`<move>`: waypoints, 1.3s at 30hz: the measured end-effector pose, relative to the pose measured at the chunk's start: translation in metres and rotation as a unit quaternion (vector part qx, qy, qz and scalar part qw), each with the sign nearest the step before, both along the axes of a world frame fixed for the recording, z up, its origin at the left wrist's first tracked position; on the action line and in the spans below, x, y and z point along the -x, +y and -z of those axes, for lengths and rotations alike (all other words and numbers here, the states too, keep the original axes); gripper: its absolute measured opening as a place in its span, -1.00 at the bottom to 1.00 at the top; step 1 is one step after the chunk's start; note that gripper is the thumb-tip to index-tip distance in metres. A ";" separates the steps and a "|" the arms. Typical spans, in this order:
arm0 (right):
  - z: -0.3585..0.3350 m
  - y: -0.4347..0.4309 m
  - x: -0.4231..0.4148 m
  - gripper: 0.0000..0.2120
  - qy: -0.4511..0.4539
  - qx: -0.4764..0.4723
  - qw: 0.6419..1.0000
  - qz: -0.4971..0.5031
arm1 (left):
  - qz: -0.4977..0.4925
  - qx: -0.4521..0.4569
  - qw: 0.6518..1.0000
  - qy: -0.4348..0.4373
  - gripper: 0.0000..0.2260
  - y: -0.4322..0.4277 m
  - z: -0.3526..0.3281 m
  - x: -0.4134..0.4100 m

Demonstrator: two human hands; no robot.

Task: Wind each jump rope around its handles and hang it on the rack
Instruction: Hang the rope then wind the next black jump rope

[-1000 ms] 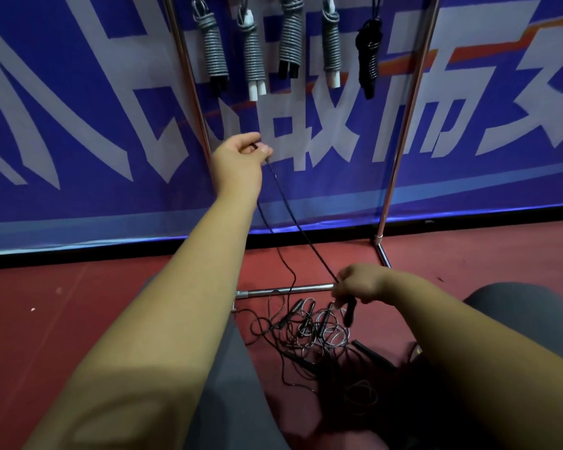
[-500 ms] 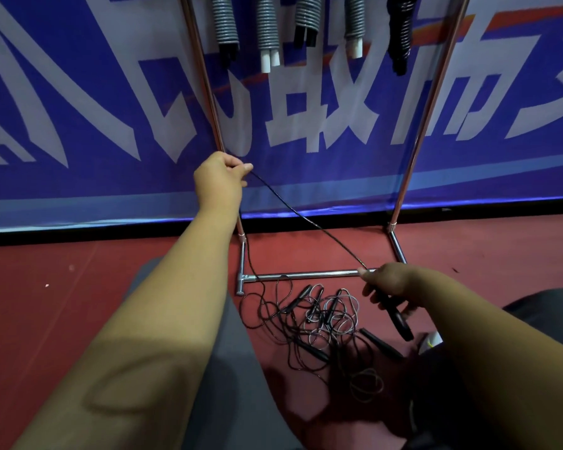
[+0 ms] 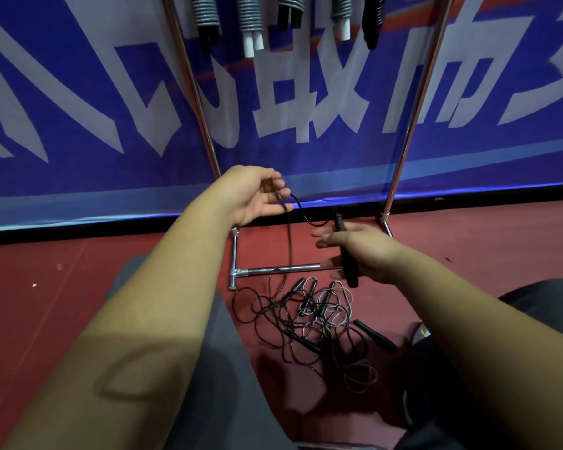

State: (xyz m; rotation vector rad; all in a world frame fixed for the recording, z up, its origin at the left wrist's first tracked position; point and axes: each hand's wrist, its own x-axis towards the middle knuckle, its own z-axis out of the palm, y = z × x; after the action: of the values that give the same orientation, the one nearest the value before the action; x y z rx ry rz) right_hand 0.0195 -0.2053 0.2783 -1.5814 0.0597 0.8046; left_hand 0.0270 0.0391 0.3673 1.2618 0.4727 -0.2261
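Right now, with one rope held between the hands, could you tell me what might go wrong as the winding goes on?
The cord is only loosely pinched at the left hand, whose fingers look partly open, so it may slip out and loosen the wraps. It also trails down toward the tangled ropes on the floor, so pulling could drag or knot the pile. The right hand grips the black handle close to the rack's base bar, where slack might catch.

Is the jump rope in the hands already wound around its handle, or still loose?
Still loose: the cord loops free from the left hand to the bare black handle in the right hand.
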 end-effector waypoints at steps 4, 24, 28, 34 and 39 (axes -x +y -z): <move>-0.007 0.020 0.015 -0.78 -0.023 -0.005 0.998 -0.060 | -0.038 0.117 0.992 -0.017 -0.87 -0.009 0.001 -0.005; -0.050 0.005 -0.031 -0.87 -0.045 -0.183 0.947 0.261 | 0.416 -0.287 0.861 0.059 -0.76 -0.046 0.046 0.002; -0.031 -0.004 -0.033 -0.85 0.012 0.022 0.987 0.159 | 0.265 -0.221 0.938 0.035 -0.86 -0.049 0.036 -0.005; -0.020 0.001 -0.016 -0.85 0.026 0.096 0.992 -0.075 | 0.007 -0.007 1.000 0.007 -0.87 -0.040 0.028 -0.019; -0.030 0.003 -0.014 -0.84 -0.057 0.072 0.994 -0.066 | -0.031 -0.015 0.999 0.013 -0.78 -0.033 0.031 -0.024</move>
State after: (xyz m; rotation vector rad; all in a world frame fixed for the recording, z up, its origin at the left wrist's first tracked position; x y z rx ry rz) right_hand 0.0339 -0.2020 0.3085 -1.7799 -0.0715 0.8246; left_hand 0.0510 0.0061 0.3363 1.2735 0.5391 -0.1837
